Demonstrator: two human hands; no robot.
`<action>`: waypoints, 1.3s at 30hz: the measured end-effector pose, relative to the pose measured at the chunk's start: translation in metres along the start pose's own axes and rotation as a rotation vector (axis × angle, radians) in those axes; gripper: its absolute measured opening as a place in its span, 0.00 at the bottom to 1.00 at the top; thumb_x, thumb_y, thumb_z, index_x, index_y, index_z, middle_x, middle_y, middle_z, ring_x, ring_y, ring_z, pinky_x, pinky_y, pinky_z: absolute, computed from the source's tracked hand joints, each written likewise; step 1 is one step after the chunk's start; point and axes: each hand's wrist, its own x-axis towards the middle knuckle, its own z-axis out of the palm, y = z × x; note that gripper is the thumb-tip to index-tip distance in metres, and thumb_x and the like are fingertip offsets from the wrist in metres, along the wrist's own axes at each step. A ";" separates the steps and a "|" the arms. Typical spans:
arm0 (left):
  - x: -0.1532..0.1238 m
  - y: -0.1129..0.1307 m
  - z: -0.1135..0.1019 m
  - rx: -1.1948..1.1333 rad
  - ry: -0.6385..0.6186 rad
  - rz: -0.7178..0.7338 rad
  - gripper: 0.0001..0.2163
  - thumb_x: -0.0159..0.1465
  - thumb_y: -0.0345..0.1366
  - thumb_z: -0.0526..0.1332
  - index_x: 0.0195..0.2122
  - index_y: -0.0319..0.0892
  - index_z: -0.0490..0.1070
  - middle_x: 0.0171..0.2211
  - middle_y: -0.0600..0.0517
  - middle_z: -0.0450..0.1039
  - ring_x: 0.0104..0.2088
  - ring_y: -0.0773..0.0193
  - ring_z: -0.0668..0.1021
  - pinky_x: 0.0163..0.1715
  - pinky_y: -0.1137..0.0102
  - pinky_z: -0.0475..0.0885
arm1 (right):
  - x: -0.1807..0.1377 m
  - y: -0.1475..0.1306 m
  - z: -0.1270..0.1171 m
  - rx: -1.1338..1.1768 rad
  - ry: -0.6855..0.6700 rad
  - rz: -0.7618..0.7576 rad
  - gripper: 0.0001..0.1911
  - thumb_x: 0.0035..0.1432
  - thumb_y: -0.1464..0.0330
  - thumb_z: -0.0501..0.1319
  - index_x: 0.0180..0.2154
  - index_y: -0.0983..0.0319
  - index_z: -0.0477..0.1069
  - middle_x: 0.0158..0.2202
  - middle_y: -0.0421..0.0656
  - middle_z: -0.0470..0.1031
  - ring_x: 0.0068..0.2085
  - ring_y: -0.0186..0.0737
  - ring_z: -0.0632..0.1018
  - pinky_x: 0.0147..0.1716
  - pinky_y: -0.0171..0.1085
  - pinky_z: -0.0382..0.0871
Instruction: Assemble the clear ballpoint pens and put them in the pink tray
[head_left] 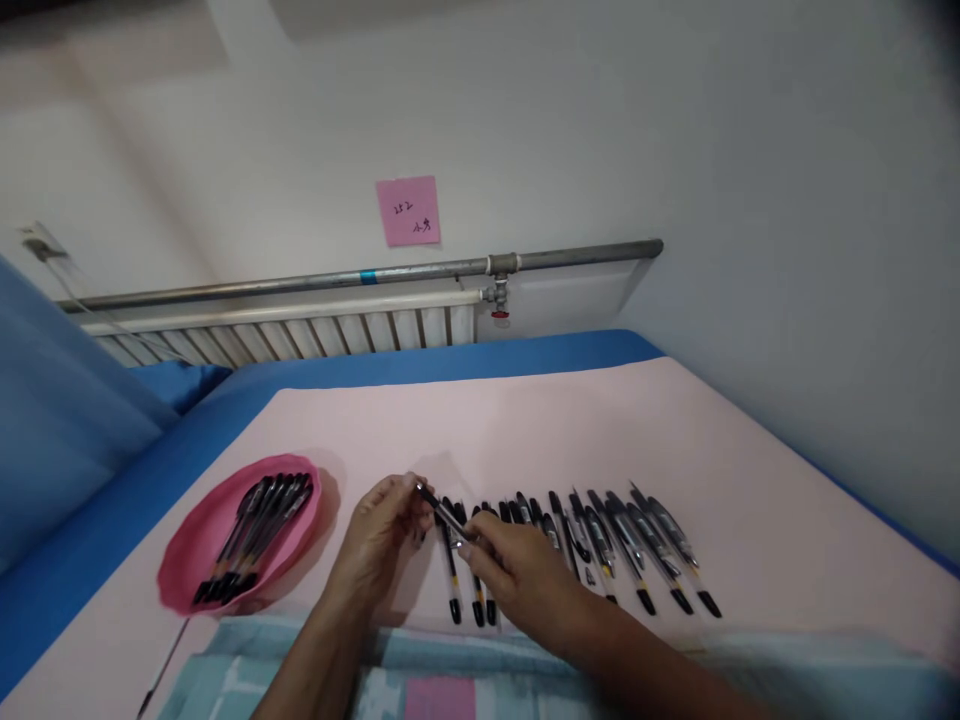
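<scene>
A pale pink sheet [450, 420] over a blue cover [555, 354] bears a pink bowl [204, 522] and loose black pens [619, 525].

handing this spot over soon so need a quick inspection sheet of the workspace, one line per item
surface: pink sheet over a blue cover
work items: row of black-capped pens on the sheet; bundled pens in a pink basin
clutter: slim white stick near the basin
hands: right hand holds a dark pen; left hand at its far end, grip unclear
cables: white cable from wall outlet
surroundings: radiator, metal pipe, pink sticky note
</scene>
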 end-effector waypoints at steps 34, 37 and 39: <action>-0.001 0.001 -0.001 -0.054 -0.009 -0.088 0.12 0.48 0.35 0.66 0.23 0.38 0.62 0.17 0.61 0.56 0.15 0.79 0.57 0.12 0.80 0.50 | 0.001 0.001 -0.001 0.053 -0.078 0.019 0.10 0.60 0.66 0.48 0.30 0.61 0.63 0.23 0.38 0.69 0.24 0.31 0.68 0.24 0.29 0.55; -0.001 0.002 -0.001 0.003 -0.016 -0.085 0.12 0.49 0.36 0.66 0.23 0.38 0.63 0.17 0.61 0.56 0.15 0.79 0.57 0.12 0.80 0.50 | 0.000 -0.001 -0.003 0.069 -0.093 0.032 0.10 0.60 0.67 0.48 0.28 0.61 0.62 0.22 0.38 0.68 0.24 0.31 0.68 0.25 0.30 0.56; -0.001 0.002 -0.001 -0.010 -0.021 -0.079 0.12 0.48 0.36 0.66 0.23 0.38 0.63 0.17 0.61 0.57 0.15 0.79 0.57 0.12 0.80 0.49 | 0.000 -0.005 -0.005 0.119 -0.107 0.050 0.11 0.60 0.66 0.48 0.27 0.61 0.62 0.22 0.38 0.68 0.24 0.30 0.68 0.25 0.30 0.57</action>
